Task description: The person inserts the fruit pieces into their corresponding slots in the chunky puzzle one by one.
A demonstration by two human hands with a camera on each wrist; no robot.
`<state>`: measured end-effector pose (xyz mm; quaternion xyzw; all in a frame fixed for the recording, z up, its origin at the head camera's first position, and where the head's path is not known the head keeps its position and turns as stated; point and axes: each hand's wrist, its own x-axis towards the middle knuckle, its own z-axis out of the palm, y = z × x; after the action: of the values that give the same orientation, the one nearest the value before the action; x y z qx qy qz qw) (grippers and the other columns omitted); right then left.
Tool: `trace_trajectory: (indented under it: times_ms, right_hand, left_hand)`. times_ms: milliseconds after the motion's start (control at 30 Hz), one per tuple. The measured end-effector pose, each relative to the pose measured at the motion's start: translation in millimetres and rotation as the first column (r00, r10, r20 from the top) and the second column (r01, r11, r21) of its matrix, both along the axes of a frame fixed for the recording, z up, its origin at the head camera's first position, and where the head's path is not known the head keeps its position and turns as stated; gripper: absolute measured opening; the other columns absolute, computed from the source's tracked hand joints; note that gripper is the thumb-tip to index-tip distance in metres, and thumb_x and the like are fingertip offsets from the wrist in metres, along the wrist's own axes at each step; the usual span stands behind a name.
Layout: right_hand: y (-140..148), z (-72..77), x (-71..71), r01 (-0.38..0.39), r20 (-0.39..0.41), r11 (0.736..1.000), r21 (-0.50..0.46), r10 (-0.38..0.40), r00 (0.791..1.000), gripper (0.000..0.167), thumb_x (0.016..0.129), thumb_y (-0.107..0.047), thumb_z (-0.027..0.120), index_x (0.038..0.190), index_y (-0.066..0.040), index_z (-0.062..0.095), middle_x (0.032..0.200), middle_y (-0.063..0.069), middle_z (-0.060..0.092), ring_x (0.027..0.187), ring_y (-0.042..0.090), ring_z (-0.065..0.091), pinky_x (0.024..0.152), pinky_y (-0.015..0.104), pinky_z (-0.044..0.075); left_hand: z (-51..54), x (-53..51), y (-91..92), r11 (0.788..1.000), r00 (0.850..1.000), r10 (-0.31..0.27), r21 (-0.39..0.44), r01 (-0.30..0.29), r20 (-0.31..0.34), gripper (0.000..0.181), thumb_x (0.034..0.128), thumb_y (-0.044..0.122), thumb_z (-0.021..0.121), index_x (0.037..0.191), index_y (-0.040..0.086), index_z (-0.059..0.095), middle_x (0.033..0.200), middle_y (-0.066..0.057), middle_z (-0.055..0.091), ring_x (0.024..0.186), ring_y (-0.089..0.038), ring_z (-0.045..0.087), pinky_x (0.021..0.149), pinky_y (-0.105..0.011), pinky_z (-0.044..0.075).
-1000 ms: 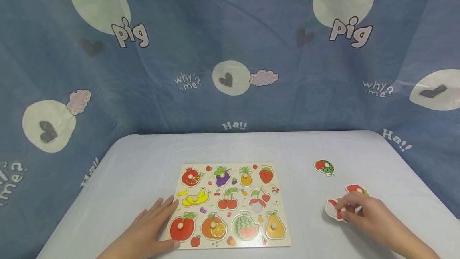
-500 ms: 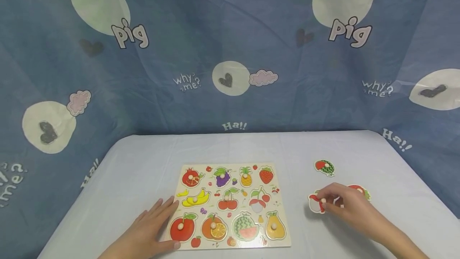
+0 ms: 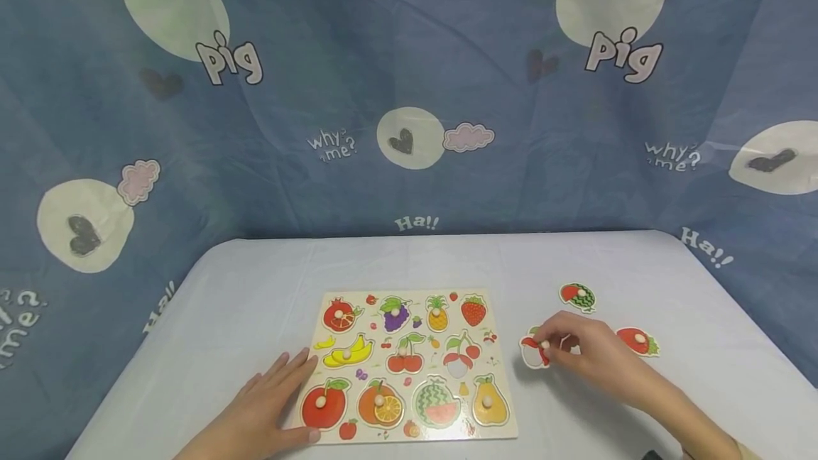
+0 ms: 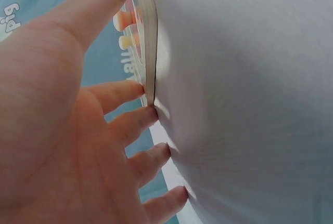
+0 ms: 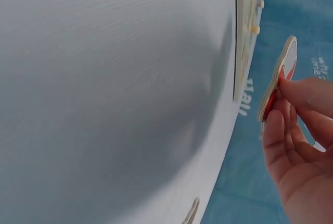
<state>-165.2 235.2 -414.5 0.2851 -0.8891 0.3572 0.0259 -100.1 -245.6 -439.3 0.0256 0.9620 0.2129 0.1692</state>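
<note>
My right hand (image 3: 591, 350) pinches the knob of a red-and-white lychee puzzle piece (image 3: 533, 351) between thumb and fingers. In the right wrist view, the lychee puzzle piece (image 5: 281, 76) is held above the white surface. Spread along the left edge of the wooden fruit puzzle board (image 3: 441, 403), my left hand (image 3: 258, 407) touches it with straight fingers, the thumb at its lower left corner. Most fruit pieces with knobs sit in the board. Its lychee recess (image 3: 456, 364) and watermelon recess (image 3: 437, 403) show printed pictures without knobs.
A watermelon piece (image 3: 578, 297) lies on the white table (image 3: 268, 282) behind my right hand. To the right of that hand is a strawberry piece (image 3: 637, 341). A blue printed cloth (image 3: 358, 190) hangs behind the table.
My right hand has lifted the lychee piece and carried it leftward, close to the board's right edge. The strawberry piece is now uncovered. My left hand has stayed in place.
</note>
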Motion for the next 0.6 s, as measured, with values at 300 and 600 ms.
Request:
trace_trajectory:
  times_ms: [300, 600]
  right_hand:
    - [-15, -3.0, -13.6, -0.058, 0.064, 0.998, -0.031, 0.06, 0.996, 0.033, 0.083, 0.007, 0.071, 0.097, -0.023, 0.07, 0.097, -0.011, 0.066, 0.081, 0.007, 0.059, 0.072, 0.025, 0.056]
    - [-24, -6.2, -25.5, -0.114, 0.069, 0.992, -0.049, 0.117, 0.991, 0.034, 0.084, 0.006, 0.07, 0.098, -0.025, 0.07, 0.099, -0.012, 0.066, 0.084, 0.009, 0.061, 0.074, 0.026, 0.055]
  left_hand:
    - [-0.4, -0.9, -0.1, 1.0, 1.0, 0.0, 0.002, 0.0, 0.001, 0.108, 0.0633, 0.061, 0.082, 0.152, 0.017, 0.038, 0.155, -0.008, 0.037, 0.144, -0.039, 0.022, 0.11, -0.068, 0.016]
    - [-1.9, -0.4, -0.4, 1.0, 1.0, 0.0, -0.011, 0.0, -0.003, 0.108, 0.0631, 0.062, 0.082, 0.152, 0.018, 0.039, 0.155, -0.007, 0.037, 0.144, -0.038, 0.022, 0.111, -0.068, 0.016]
